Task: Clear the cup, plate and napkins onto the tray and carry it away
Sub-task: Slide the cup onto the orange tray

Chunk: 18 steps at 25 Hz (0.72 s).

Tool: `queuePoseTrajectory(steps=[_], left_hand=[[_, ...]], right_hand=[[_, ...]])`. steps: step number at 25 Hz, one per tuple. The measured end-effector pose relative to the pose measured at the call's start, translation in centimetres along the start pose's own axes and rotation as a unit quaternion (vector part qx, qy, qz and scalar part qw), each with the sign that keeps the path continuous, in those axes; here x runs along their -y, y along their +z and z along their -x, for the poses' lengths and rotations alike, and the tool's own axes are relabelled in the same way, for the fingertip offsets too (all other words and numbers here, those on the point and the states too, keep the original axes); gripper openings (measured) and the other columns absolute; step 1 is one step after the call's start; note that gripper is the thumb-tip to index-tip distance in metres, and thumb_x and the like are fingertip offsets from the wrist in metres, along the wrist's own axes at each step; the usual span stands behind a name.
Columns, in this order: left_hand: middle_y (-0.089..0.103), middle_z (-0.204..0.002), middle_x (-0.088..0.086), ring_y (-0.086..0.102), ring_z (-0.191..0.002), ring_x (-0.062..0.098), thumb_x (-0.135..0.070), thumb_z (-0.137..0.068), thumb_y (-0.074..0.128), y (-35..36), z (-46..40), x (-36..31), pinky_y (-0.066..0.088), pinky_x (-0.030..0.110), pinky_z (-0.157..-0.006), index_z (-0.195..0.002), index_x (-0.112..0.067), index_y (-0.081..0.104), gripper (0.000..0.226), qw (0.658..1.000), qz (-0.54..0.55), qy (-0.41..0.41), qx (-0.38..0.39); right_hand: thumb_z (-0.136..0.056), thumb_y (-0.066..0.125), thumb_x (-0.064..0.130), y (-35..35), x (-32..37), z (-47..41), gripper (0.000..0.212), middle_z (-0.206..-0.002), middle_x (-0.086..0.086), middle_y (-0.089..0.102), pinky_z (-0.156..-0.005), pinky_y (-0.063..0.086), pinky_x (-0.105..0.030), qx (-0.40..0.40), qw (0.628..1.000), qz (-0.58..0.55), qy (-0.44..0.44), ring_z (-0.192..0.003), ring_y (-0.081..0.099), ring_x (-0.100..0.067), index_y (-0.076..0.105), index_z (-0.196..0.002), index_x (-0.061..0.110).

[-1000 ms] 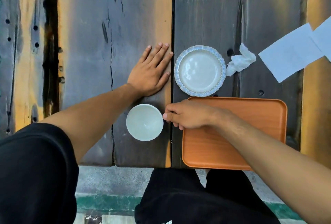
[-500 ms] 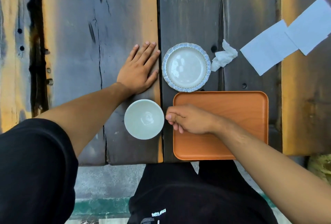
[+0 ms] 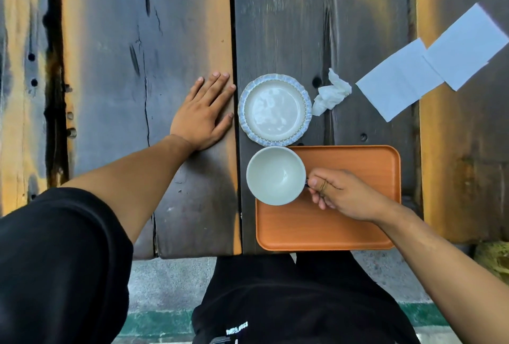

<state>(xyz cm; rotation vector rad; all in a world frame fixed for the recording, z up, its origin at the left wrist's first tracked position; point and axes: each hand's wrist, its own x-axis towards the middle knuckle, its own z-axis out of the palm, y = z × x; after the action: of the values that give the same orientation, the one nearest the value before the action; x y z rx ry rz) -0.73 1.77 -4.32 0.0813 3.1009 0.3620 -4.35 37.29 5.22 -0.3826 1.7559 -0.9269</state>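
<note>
— Overhead, then: where the cup (image 3: 275,175)?
— Pinched at its handle by right hand (image 3: 340,195), over near-left corner of orange tray (image 3: 344,222).
— And left hand (image 3: 205,112)?
— Flat, fingers straight, on wooden table (image 3: 124,68).
— Plate (image 3: 275,109), napkins?
— Just beyond tray; crumpled napkin (image 3: 332,93) beside, flat napkins (image 3: 429,68) farther right.
— Any writing?
— White print on black clothing (image 3: 237,332), unreadable.
</note>
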Motion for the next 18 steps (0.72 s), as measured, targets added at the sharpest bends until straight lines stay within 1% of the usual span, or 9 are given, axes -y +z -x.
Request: queuePoseTrajectory(steps=[4, 8, 13, 18], left_hand=[[0.027, -0.168, 0.011, 0.022, -0.157, 0.029, -0.041, -0.104, 0.04, 0.0, -0.1, 0.1, 0.016, 0.051, -0.128, -0.158, -0.013, 0.036, 0.061, 1.0, -0.001, 0.001, -0.001], [0.027, -0.168, 0.013, 0.022, -0.157, 0.03, -0.039, -0.104, 0.041, 0.1, -0.1, 0.2, 0.017, 0.052, -0.128, -0.158, -0.012, 0.036, 0.061, 1.0, 0.001, 0.005, -0.005], [0.027, -0.168, 0.013, 0.023, -0.157, 0.03, -0.037, -0.103, 0.043, 0.2, -0.1, 0.2, 0.018, 0.052, -0.127, -0.158, -0.012, 0.036, 0.061, 1.0, -0.001, 0.005, -0.006], [0.029, -0.167, 0.014, 0.024, -0.157, 0.031, -0.036, -0.103, 0.044, 0.3, -0.1, 0.3, 0.018, 0.053, -0.127, -0.157, -0.011, 0.037, 0.06, 1.0, 0.006, 0.009, -0.016]], right_hand=[[-0.105, 0.047, 0.027, -0.7, -0.8, -0.7, 0.031, -0.071, 0.0, 0.066, -0.054, 0.044, -0.015, 0.017, 1.0, 0.011, 0.007, -0.059, 0.06, -0.01, 0.059, -0.079, 0.015], [-0.106, 0.048, 0.026, -1.1, -1.2, -1.4, 0.031, -0.069, 0.001, 0.066, -0.054, 0.045, -0.019, 0.03, 0.999, 0.015, 0.012, -0.059, 0.06, -0.009, 0.059, -0.08, 0.013], [-0.106, 0.048, 0.025, -1.8, -1.3, -2.2, 0.031, -0.069, 0.002, 0.065, -0.054, 0.045, -0.018, 0.044, 0.999, 0.025, 0.012, -0.059, 0.06, -0.01, 0.058, -0.078, 0.015], [-0.107, 0.048, 0.021, -2.0, -1.3, -2.5, 0.031, -0.069, 0.001, 0.066, -0.054, 0.043, -0.016, 0.04, 0.998, 0.037, 0.006, -0.054, 0.057, -0.005, 0.058, -0.078, 0.016]])
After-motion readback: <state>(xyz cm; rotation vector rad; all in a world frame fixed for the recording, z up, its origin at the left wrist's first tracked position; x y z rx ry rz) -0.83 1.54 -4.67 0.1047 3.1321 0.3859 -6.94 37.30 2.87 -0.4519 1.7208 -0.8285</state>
